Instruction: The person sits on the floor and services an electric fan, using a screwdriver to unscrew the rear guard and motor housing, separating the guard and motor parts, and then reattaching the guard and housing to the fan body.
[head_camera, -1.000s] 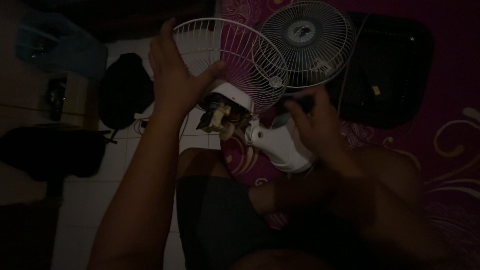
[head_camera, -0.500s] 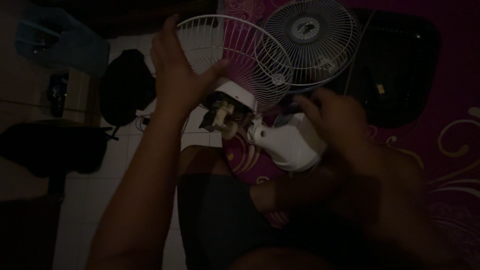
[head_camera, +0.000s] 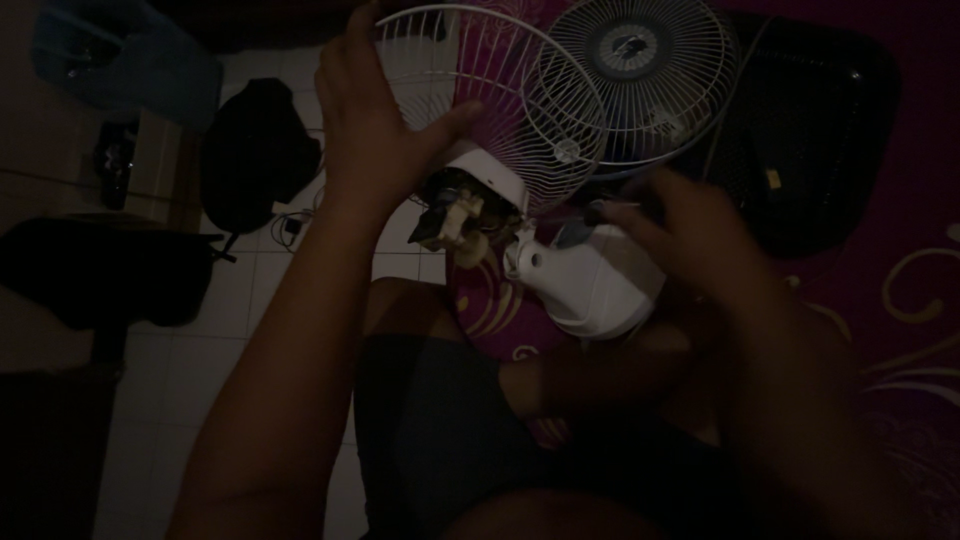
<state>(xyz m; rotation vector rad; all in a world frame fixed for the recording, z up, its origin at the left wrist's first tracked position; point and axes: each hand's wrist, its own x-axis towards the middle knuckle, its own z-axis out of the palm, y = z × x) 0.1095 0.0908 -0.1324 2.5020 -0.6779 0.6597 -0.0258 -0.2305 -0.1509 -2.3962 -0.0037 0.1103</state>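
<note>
Shifted rightward since earlier: right hand (head_camera: 690, 235), fingers curled, blurred, grip unclear, above white fan housing (head_camera: 590, 280). Left hand (head_camera: 375, 130) clasping wire rear guard (head_camera: 500, 100) rim. Exposed motor (head_camera: 455, 215) between; fan's long axis tilted, guard end up-left. Second wire grille (head_camera: 640, 75) behind, on floor.

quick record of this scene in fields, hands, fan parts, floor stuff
left hand: left hand grips the rim of the rear wire guard
right hand: right hand, blurred, rests at the white fan base; whether it holds anything cannot be told
motor: exposed motor between guard and base
loose part: front wire grille lies behind, on a dark case
floor: pale tiles left, magenta patterned rug right
other: black bag on the tiles
</note>
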